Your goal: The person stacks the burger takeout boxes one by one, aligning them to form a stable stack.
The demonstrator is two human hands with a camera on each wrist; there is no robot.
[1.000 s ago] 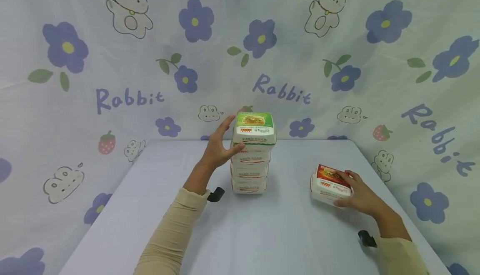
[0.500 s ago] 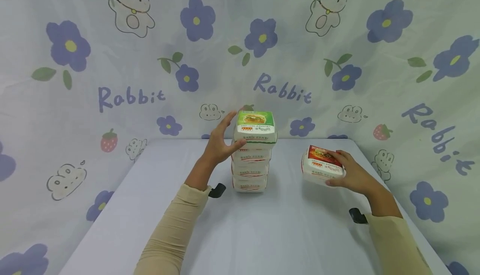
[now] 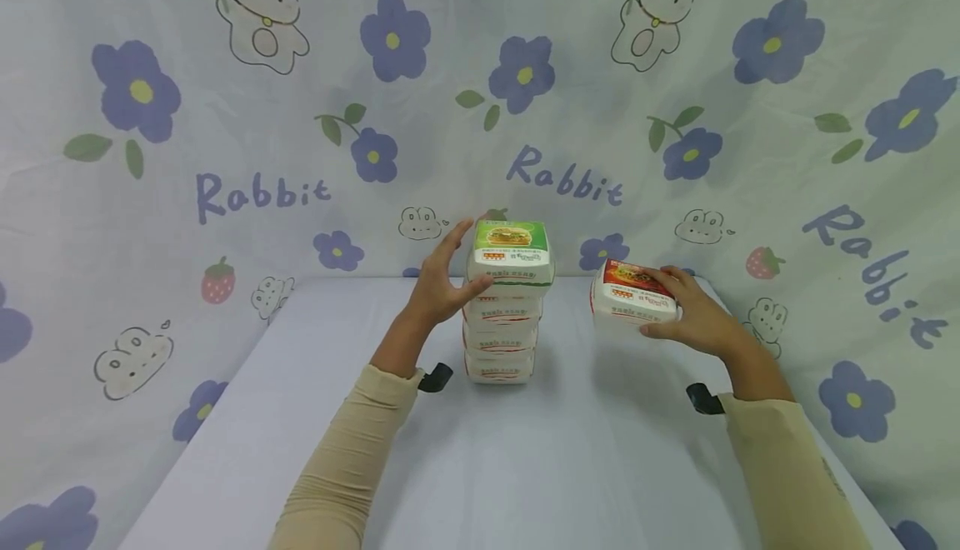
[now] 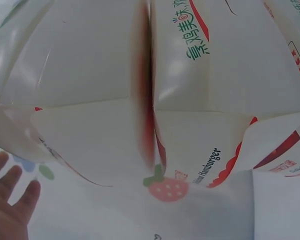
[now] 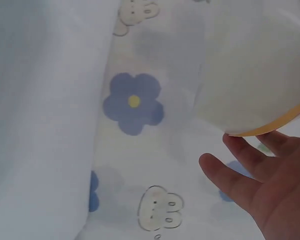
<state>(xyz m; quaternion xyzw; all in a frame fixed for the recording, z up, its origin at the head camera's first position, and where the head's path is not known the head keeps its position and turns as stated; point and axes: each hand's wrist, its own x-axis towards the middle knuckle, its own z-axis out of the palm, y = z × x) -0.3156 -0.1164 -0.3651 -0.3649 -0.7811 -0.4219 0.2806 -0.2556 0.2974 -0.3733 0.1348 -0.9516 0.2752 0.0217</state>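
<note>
Mid-frame, 4 burger boxes (image 3: pixel 502 317) already stacked, L hand (image 3: pixel 437 287) loosely spread beside top one; right of ctr, R hand (image 3: pixel 697 317) grips red-topped box (image 3: pixel 632 304), lifted, unstacked.

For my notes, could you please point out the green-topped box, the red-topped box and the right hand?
Green-topped box (image 3: pixel 512 257), head view: lid's white band.
Red-topped box (image 3: pixel 632 295), head view: lid's white band.
Right hand (image 3: pixel 695 317), head view: back of the hand.
</note>
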